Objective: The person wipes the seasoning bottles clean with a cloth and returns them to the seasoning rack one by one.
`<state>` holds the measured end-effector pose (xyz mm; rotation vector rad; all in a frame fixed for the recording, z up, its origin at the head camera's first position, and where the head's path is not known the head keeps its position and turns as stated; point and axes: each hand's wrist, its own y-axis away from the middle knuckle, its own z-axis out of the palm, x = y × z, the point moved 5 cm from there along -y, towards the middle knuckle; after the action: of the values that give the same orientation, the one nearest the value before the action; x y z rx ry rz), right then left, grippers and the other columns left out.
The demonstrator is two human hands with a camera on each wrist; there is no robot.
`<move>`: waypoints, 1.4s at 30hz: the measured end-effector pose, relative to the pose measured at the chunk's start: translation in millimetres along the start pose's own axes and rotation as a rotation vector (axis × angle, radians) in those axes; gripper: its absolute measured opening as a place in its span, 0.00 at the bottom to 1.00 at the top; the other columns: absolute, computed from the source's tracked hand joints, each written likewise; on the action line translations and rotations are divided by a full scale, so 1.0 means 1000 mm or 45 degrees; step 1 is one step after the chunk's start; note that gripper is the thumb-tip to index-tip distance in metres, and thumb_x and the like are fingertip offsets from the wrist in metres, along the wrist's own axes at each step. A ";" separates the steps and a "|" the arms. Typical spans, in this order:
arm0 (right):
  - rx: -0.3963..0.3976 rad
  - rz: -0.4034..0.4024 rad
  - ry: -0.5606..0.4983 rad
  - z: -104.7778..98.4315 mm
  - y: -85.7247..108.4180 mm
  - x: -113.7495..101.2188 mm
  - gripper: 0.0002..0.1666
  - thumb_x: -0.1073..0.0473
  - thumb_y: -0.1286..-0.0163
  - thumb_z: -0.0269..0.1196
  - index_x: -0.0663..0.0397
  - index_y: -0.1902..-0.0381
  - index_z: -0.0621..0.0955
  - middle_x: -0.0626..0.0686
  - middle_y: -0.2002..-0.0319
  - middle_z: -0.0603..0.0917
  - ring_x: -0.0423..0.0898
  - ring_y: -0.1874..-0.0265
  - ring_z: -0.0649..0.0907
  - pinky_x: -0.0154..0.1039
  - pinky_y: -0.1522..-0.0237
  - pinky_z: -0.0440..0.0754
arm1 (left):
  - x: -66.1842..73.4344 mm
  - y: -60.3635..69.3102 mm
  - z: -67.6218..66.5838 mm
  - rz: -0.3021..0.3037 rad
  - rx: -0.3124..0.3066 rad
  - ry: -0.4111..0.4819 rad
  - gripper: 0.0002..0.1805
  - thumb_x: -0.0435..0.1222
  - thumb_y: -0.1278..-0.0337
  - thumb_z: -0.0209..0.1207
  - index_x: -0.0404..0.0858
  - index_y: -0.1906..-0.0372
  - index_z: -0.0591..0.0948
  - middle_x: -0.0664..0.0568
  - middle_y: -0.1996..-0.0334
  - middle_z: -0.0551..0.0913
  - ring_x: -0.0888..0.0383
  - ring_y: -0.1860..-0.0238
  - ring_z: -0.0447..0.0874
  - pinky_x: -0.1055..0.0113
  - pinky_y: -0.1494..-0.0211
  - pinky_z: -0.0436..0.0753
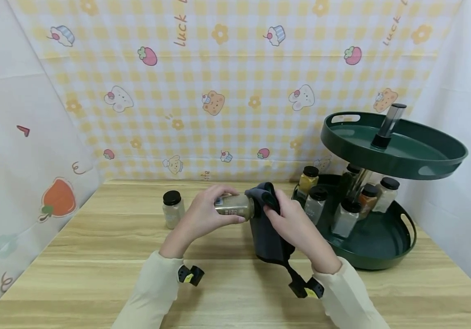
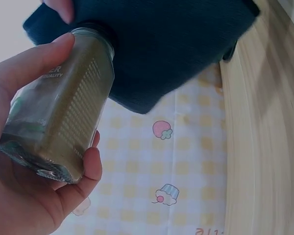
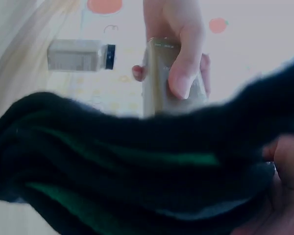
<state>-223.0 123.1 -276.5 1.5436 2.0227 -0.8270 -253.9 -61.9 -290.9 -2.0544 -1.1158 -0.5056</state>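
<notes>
My left hand [image 1: 209, 211] grips a glass spice jar [image 1: 235, 206] filled with brownish powder, tilted nearly onto its side. The jar's black-capped end meets a dark grey cloth [image 1: 266, 237] with black edging, which my right hand [image 1: 290, 219] pinches near its top. In the left wrist view, the thumb lies along the printed jar [image 2: 73, 103] and the fingers curl beneath it, while the cloth [image 2: 171, 49] covers part of the cap. The right wrist view shows folds of the cloth [image 3: 137, 156] hiding the jar's far end.
A second spice jar [image 1: 173, 210] with a black lid stands at the left on the wooden table [image 1: 128, 260]. To the right is a two-tier green rack [image 1: 387, 253], its lower tray holding several spice jars [image 1: 346, 218]. The upper tray [image 1: 420, 146] overhangs them.
</notes>
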 end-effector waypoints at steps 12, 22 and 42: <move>0.009 -0.004 0.002 -0.005 0.004 -0.001 0.14 0.58 0.30 0.52 0.55 0.49 0.70 0.59 0.59 0.83 0.48 0.64 0.84 0.42 0.66 0.80 | -0.002 0.000 0.002 -0.034 -0.019 0.045 0.29 0.49 0.65 0.73 0.52 0.51 0.78 0.58 0.51 0.78 0.57 0.58 0.75 0.63 0.58 0.77; 0.052 -0.045 0.021 -0.015 0.017 -0.018 0.12 0.58 0.30 0.53 0.54 0.50 0.70 0.57 0.63 0.83 0.48 0.65 0.84 0.41 0.68 0.80 | -0.001 0.000 0.000 -0.049 -0.018 0.025 0.29 0.48 0.66 0.73 0.51 0.51 0.78 0.57 0.51 0.79 0.56 0.57 0.76 0.61 0.57 0.77; 0.023 -0.016 -0.061 -0.006 0.010 -0.009 0.18 0.57 0.30 0.52 0.54 0.44 0.69 0.60 0.54 0.82 0.50 0.59 0.84 0.46 0.60 0.82 | -0.006 0.001 -0.001 -0.096 -0.027 -0.009 0.30 0.50 0.64 0.72 0.52 0.49 0.77 0.55 0.50 0.78 0.55 0.56 0.76 0.60 0.57 0.76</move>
<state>-210.7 122.7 -268.0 1.5079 1.9976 -0.8815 -256.0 -66.0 -294.8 -2.0393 -1.2004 -0.5499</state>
